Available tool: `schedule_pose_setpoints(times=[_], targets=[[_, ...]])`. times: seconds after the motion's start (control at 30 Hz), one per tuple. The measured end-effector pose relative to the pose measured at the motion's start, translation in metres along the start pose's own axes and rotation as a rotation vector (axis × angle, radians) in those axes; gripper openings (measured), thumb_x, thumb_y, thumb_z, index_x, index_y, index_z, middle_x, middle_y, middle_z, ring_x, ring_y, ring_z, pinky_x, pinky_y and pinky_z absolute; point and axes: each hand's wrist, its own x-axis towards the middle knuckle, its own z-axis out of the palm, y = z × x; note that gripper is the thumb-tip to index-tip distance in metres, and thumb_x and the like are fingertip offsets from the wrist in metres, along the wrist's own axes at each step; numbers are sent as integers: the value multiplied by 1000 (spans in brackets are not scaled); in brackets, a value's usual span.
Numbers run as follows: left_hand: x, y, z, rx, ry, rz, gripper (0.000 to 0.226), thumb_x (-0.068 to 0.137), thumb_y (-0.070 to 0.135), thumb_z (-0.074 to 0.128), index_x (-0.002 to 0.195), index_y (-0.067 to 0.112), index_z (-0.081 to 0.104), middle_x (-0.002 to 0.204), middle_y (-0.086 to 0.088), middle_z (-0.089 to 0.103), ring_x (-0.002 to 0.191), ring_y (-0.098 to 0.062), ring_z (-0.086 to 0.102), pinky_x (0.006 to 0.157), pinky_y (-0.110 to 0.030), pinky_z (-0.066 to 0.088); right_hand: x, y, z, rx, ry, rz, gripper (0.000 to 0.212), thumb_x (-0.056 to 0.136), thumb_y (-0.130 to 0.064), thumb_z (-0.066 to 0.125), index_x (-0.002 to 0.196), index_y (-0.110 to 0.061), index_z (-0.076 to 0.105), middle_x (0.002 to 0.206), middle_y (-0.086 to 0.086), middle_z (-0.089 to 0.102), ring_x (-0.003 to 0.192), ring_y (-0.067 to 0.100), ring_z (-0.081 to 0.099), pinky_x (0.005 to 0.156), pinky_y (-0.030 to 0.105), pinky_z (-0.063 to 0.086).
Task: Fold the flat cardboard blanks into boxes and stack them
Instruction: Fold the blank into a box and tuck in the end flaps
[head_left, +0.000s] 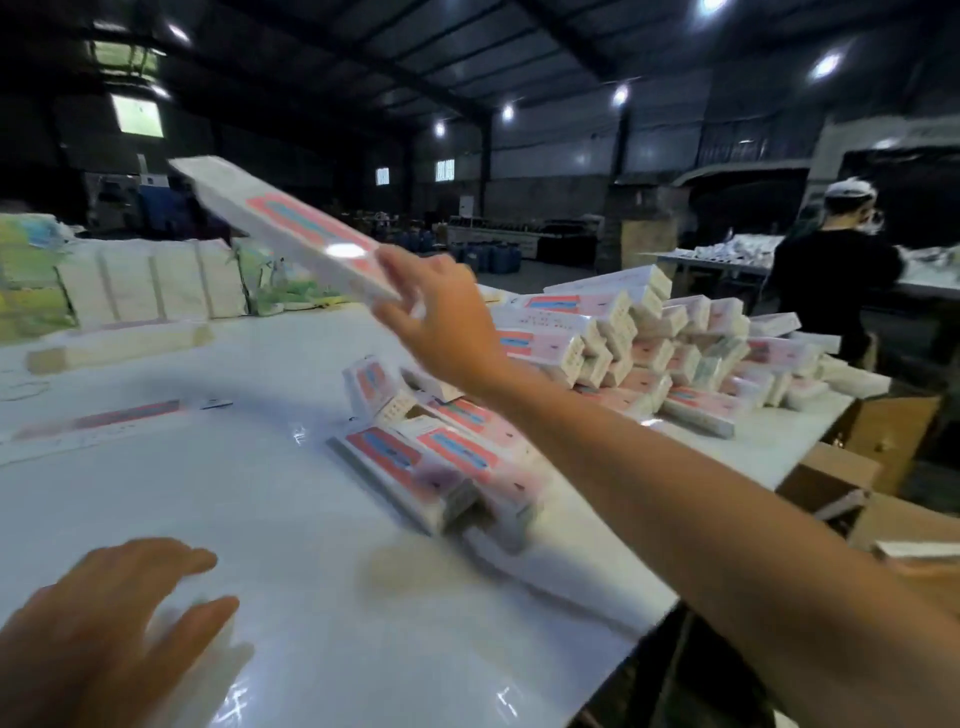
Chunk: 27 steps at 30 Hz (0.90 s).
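My right hand (441, 317) is raised over the white table (270, 519) and holds the near end of a long folded white box (280, 223) with a pink and blue label; the box tilts up toward the far left. My left hand (104, 623) hovers low at the front left, fingers spread and relaxed, holding nothing. A heap of folded boxes (654, 343) is piled at the back right of the table. A fanned pile of flat blanks (441, 462) lies in the middle right, under my right forearm.
A flat blank (98, 421) lies at the left. Packs of cream-coloured stock (150, 286) line the far left edge. Brown cartons (852, 478) stand beyond the table's right edge. A person in black (831, 280) works at another table, back right.
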Motion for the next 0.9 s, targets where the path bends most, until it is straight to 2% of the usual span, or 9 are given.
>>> schedule_pose_setpoints(times=[0.07, 0.2, 0.33, 0.47, 0.6, 0.7, 0.77, 0.83, 0.9], targets=[[6, 5, 2, -10, -1, 9, 61, 79, 78, 33, 103, 24, 50, 85, 9, 58, 72, -24, 61, 58, -45, 50, 29, 47, -32, -174, 102, 89, 28, 91, -27, 55, 119, -26, 55, 110, 9, 51, 101, 22, 44, 66, 20, 38], [14, 24, -3, -83, 57, 7, 56, 79, 77, 29, 93, 29, 52, 87, 5, 46, 55, -32, 54, 50, -45, 49, 36, 148, -88, -430, 237, 408, 39, 91, -13, 46, 126, -27, 55, 135, 14, 37, 114, 30, 37, 92, 36, 40], [17, 27, -8, -49, 72, 74, 54, 81, 74, 27, 93, 28, 52, 78, 1, 55, 53, -34, 55, 50, -45, 48, 7, 211, -115, -627, 75, 662, 40, 88, -11, 49, 124, -27, 57, 146, 12, 24, 129, 37, 24, 102, 48, 33], [18, 31, -10, -18, 81, 60, 40, 72, 60, 46, 95, 28, 52, 75, -5, 59, 54, -36, 56, 52, -46, 48, 1, 211, -108, -720, -18, 585, 38, 87, -15, 55, 124, -24, 60, 148, 13, 22, 133, 36, 19, 105, 49, 30], [14, 46, -26, -80, 11, 41, 37, 64, 50, 47, 94, 30, 51, 78, 6, 56, 61, -31, 56, 55, -45, 49, 21, 166, -103, -649, 86, 561, 48, 79, -1, 52, 122, -19, 59, 155, 12, 14, 142, 34, 8, 112, 55, 13], [9, 60, -35, -49, -39, -44, 32, 67, 54, 39, 83, 34, 58, 82, 13, 56, 77, -19, 55, 63, -36, 48, 39, 94, -87, -416, 198, 274, 55, 79, 1, 48, 131, -17, 54, 153, 11, 22, 141, 31, 13, 113, 52, 17], [6, 65, -35, -38, -88, -117, 37, 70, 56, 36, 88, 35, 61, 91, 18, 54, 91, -9, 49, 75, -30, 43, 38, 36, -65, -232, 217, 68, 49, 82, 0, 46, 127, -17, 59, 145, 9, 37, 136, 26, 26, 111, 39, 25], [4, 63, -33, -85, -69, -152, 27, 80, 49, 46, 93, 32, 62, 97, 17, 54, 98, -6, 46, 82, -26, 39, 17, -19, -31, 11, 109, -48, 41, 84, -1, 47, 118, -16, 65, 131, 5, 54, 122, 17, 43, 105, 22, 32], [4, 60, -31, -109, -30, -162, 16, 86, 36, 54, 96, 26, 63, 101, 13, 54, 101, -8, 46, 85, -24, 37, -25, -64, 13, 205, -152, -52, 35, 87, 0, 48, 113, -14, 68, 124, 4, 60, 115, 14, 51, 104, 24, 37]])
